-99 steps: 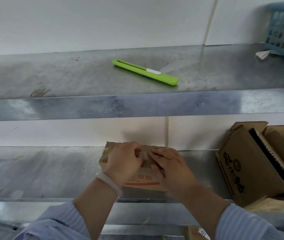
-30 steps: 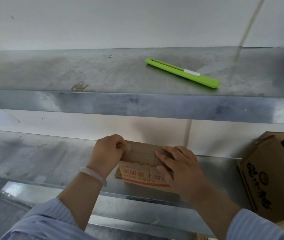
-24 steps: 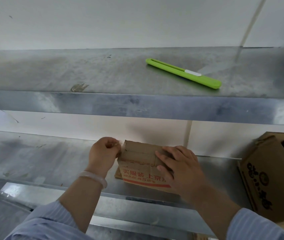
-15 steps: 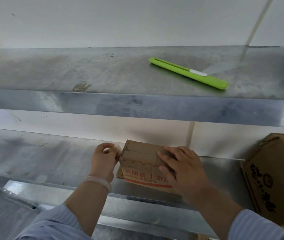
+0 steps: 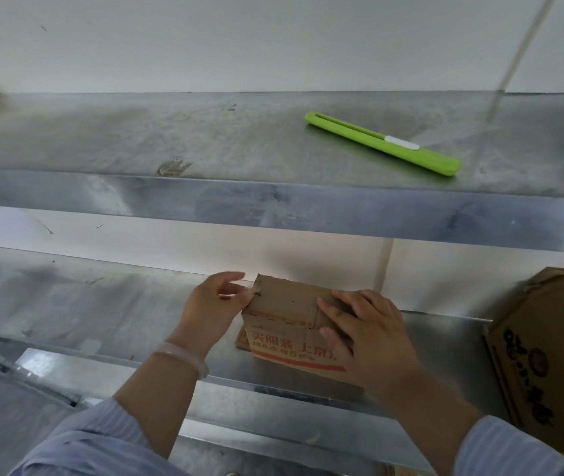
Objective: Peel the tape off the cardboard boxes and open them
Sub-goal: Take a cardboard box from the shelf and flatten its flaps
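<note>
The small cardboard box (image 5: 284,317), the one being worked on, sits near the front edge of the lower shelf (image 5: 102,304), its printed side facing the person and its top flaps not yet lifted. The right hand (image 5: 369,341) lies over the box's right half, fingers straight across the top and thumb down the front face, most likely to pin the light box so it does not slide while its other end is pulled at. The left hand (image 5: 215,304) is at the box's left end, its loosely curved fingertips meeting the scuffed top corner. This looks like picking at a tape end, but the tape cannot be made out, so I cannot tell whether the hand pinches anything. A green cutter (image 5: 381,143) lies unused on the upper shelf (image 5: 205,139), above and right of the box. A larger box (image 5: 548,355) stands tilted well to its right
</note>
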The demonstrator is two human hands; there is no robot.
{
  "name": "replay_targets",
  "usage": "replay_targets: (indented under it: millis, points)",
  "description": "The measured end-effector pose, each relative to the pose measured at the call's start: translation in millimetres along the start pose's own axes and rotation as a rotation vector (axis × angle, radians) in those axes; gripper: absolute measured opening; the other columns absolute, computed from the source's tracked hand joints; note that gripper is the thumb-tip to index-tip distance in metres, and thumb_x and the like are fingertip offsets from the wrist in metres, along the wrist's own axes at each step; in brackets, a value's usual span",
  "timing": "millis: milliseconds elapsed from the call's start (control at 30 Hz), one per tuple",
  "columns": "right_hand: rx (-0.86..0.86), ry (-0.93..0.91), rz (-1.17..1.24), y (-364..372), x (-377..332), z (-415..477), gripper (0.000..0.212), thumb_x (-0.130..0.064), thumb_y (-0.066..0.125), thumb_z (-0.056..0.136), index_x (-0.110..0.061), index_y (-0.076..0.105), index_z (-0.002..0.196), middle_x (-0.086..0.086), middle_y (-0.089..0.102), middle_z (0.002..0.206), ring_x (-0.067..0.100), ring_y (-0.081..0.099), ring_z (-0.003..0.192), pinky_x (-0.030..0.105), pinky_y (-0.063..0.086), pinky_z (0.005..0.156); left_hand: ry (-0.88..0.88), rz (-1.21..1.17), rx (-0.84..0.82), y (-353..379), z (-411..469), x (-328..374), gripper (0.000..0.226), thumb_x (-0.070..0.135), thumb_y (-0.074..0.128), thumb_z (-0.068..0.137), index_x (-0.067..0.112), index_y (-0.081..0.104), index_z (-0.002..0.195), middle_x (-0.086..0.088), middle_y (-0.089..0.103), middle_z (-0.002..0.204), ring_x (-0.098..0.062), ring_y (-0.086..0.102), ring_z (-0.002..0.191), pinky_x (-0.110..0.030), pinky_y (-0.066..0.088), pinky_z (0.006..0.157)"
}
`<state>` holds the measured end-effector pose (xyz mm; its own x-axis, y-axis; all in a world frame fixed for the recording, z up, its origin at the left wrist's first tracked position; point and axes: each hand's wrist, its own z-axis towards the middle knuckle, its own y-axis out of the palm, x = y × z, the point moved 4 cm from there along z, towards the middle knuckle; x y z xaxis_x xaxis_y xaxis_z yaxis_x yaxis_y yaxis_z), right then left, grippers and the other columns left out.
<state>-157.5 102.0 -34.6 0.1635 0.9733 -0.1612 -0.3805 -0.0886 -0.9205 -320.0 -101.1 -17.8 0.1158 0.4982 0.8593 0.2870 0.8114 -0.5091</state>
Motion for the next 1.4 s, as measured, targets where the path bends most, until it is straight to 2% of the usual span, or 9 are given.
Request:
replay_targets:
  millis: [100,300,533,633,733,900,1100,1267,1400]
  points:
    - [-0.019,0.005,-0.006,1.2,0.1,0.3,0.05,-0.057,0.033,0.094,-0.035,0.064,0.126,-0.012,0.059,0.127,0.016,0.05,0.116,0.039,0.041,0.102,-0.213,-0.208,-0.123,5.8,2.4,-8.0,0.03,0.027,0.072,0.085,0.017,0.064,0.112,-0.002,0.066,0.107,-0.018,0.066,0.097,-0.034,0.057,0.082]
    - [-0.033,0.005,0.003,1.8,1.6,-0.7,0.05,-0.057,0.034,0.094,-0.035,0.063,0.128,-0.012,0.058,0.129,0.017,0.051,0.117,0.039,0.039,0.104,-0.179,-0.209,-0.08,8.5,1.9,-1.6,0.012,0.017,0.067,0.089,0.005,0.065,0.088,-0.012,0.072,0.086,-0.024,0.071,0.083,-0.04,0.059,0.078]
    - [0.011,-0.005,0.034,-0.3,3.1,-1.4,0.048,-0.056,0.038,0.093,-0.034,0.065,0.125,-0.012,0.059,0.127,0.016,0.05,0.116,0.04,0.041,0.102,-0.439,-0.555,-0.007,11.9,-1.5,-29.8,0.008,0.003,0.055,0.095,-0.004,0.058,0.098,-0.017,0.066,0.087,-0.024,0.071,0.078,-0.04,0.059,0.077]
    - [0.008,-0.011,0.019,-0.3,1.3,-1.5,0.048,-0.056,0.037,0.092,-0.035,0.066,0.125,-0.013,0.059,0.127,0.015,0.049,0.116,0.039,0.041,0.102,-0.321,-0.358,0.021,9.4,-4.1,-32.3,0.004,0.002,0.061,0.09,0.004,0.064,0.093,-0.014,0.07,0.088,-0.023,0.071,0.076,-0.035,0.06,0.071]
    - [0.012,-0.005,0.022,-0.2,1.4,-0.8,0.048,-0.056,0.037,0.092,-0.034,0.066,0.124,-0.013,0.059,0.127,0.014,0.048,0.116,0.038,0.039,0.103,-0.169,-0.171,0.006,10.6,-5.6,-26.4,0.014,0.011,0.067,0.087,0.024,0.071,0.083,0.001,0.073,0.082,-0.02,0.071,0.081,-0.035,0.059,0.077]
    - [0.0,0.008,0.032,1.9,1.9,-0.9,0.05,-0.056,0.036,0.093,-0.033,0.066,0.125,-0.011,0.059,0.129,0.017,0.05,0.117,0.041,0.04,0.104,-0.351,-0.608,-0.211,14.5,-10.2,-29.1,0.022,0.006,0.05,0.096,-0.004,0.069,0.099,-0.017,0.073,0.098,-0.028,0.07,0.095,-0.039,0.055,0.088]
    - [-0.012,0.007,0.028,1.4,2.6,-0.4,0.05,-0.057,0.036,0.093,-0.034,0.065,0.126,-0.012,0.058,0.13,0.015,0.048,0.119,0.036,0.033,0.106,-0.407,-0.647,-0.298,20.0,-1.7,-35.5,0.024,-0.006,0.052,0.092,0.005,0.056,0.114,-0.02,0.069,0.108,-0.027,0.068,0.097,-0.035,0.057,0.083]
    - [-0.016,-0.001,0.047,-1.0,0.6,-0.3,0.048,-0.056,0.038,0.093,-0.033,0.066,0.125,-0.013,0.059,0.129,0.014,0.048,0.118,0.04,0.039,0.105,-0.267,-0.227,-0.312,15.5,6.3,-34.5,0.009,0.003,0.058,0.091,0.005,0.064,0.099,-0.01,0.072,0.095,-0.019,0.068,0.088,-0.022,0.055,0.068]
    - [-0.044,0.002,0.057,0.8,3.7,-1.5,0.05,-0.058,0.034,0.094,-0.034,0.064,0.127,-0.014,0.057,0.131,0.014,0.049,0.12,0.036,0.034,0.108,-0.274,-0.005,-0.184,19.5,7.4,-58.1,0.008,0.017,0.064,0.09,0.012,0.059,0.089,-0.007,0.069,0.088,-0.023,0.067,0.084,-0.041,0.059,0.078]
